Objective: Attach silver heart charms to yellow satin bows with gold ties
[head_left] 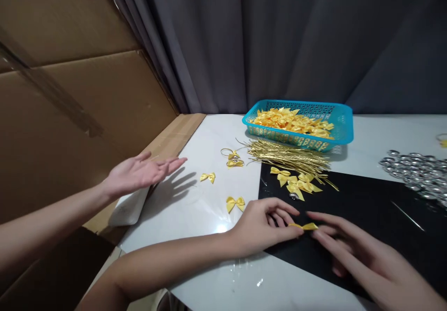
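Note:
Over the black mat, a small yellow ribbon bow is between my two hands. My left hand pinches its left end between thumb and fingers. At its right end is the thumb of my right hand, with the fingers curled close round it. Just beyond my hands, several yellow bows lie in a group, with a silver oval piece beside them. A single bow rests on the white table next to my left hand.
Another person's open hand reaches in from the left. Behind the mat stand a blue basket of yellow bows and a bundle of gold ties. Silver pieces are heaped at right, near a thin metal stick. Cardboard borders the left.

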`<state>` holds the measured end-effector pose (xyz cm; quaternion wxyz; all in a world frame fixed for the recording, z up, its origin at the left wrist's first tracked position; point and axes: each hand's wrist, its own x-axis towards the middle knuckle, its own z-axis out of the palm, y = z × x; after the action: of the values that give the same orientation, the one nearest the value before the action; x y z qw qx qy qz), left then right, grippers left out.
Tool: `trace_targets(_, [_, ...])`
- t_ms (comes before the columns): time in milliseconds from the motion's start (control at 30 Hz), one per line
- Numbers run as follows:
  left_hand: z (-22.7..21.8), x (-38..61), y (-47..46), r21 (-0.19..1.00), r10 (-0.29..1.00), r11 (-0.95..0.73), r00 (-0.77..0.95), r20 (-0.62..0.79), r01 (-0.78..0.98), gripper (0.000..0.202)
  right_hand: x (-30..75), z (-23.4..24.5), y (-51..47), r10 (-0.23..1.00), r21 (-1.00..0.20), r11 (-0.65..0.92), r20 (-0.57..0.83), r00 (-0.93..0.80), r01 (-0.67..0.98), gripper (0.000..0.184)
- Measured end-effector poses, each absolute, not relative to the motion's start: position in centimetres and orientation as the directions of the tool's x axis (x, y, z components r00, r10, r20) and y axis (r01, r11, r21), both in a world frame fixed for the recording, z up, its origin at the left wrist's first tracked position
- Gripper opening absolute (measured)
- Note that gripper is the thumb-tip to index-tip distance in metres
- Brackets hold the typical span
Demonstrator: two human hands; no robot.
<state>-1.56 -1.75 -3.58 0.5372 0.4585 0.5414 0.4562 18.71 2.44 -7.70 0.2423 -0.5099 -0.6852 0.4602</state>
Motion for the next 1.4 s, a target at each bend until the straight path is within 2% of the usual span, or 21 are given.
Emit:
trace_targets(33, [-3.5, -1.7, -1.7, 0.988, 0.988, 0.154, -0.026, -0.154, -0.011, 0.027, 17.3, -6.3, 2.8, 0.845, -0.893, 0.008, -0.235, -0.481, 0.450, 0.044])
trace_targets(100, [-3.4, -2.0, -1.6, 0.995, 0.991, 0.097, -0.096, -0.098, -0.012, 0.019, 15.0, -4.1, 3.4, 0.820, -0.923, -0.064, -0.266, -0.508, 0.380, 0.039])
trace_targets(200, [-3.3, -2.2, -1.5, 0.997, 0.985, 0.040, -0.166, -0.051, -0.065, 0.016, 13.2, -2.9, 3.4, 0.880, -0.950, -0.092, -0.218, -0.422, 0.299, 0.041])
trace_targets(400, [-3.0, -1.8, -1.8, 0.984, 0.983, 0.046, -0.166, -0.076, -0.174, 0.030, 12.8, -3.4, 2.0, 0.935, -0.967, -0.111, -0.179, -0.305, 0.228, 0.035])
trace_targets(633, [-2.8, -2.0, -1.7, 0.960, 0.979, 0.060, -0.172, -0.111, -0.274, 0.039, 13.6, -3.5, 2.6, 0.869, -0.957, -0.065, -0.194, -0.454, 0.284, 0.048])
trace_targets(700, [-3.0, -1.9, -1.8, 0.958, 0.986, 0.071, -0.128, -0.110, -0.278, 0.037, 14.0, -3.9, 3.0, 0.856, -0.955, -0.048, -0.190, -0.481, 0.292, 0.043])
trace_targets(767, [-3.3, -1.9, -1.9, 0.963, 0.992, 0.079, -0.071, -0.100, -0.257, 0.037, 14.4, -4.3, 3.2, 0.859, -0.960, -0.064, -0.193, -0.475, 0.274, 0.035])
trace_targets(900, [-3.6, -1.8, -2.1, 0.979, 0.999, 0.049, -0.012, -0.052, -0.196, 0.044, 14.6, -4.8, 3.0, 0.850, -0.960, -0.088, -0.211, -0.483, 0.265, 0.036])
trace_targets(1067, [-3.2, -2.0, -2.2, 0.988, 1.000, 0.016, -0.005, -0.017, -0.153, 0.048, 13.7, -3.9, 2.2, 0.872, -0.957, 0.057, -0.091, -0.481, 0.284, 0.030])
trace_targets(1167, [-3.2, -1.9, -2.3, 0.990, 1.000, 0.003, 0.024, 0.000, -0.142, 0.045, 13.4, -3.1, 1.8, 0.902, -0.962, 0.054, -0.068, -0.427, 0.266, 0.034])
trace_targets(1300, [-3.3, -1.5, -2.3, 0.984, 0.999, 0.051, 0.010, -0.050, -0.172, 0.042, 13.9, -3.3, 1.7, 0.893, -0.948, 0.045, -0.103, -0.438, 0.314, 0.040])
trace_targets(1400, [-3.2, -1.3, -2.2, 0.971, 0.992, 0.126, -0.002, -0.129, -0.201, 0.045, 14.4, -3.9, 1.9, 0.910, -0.936, 0.038, -0.112, -0.399, 0.349, 0.037])
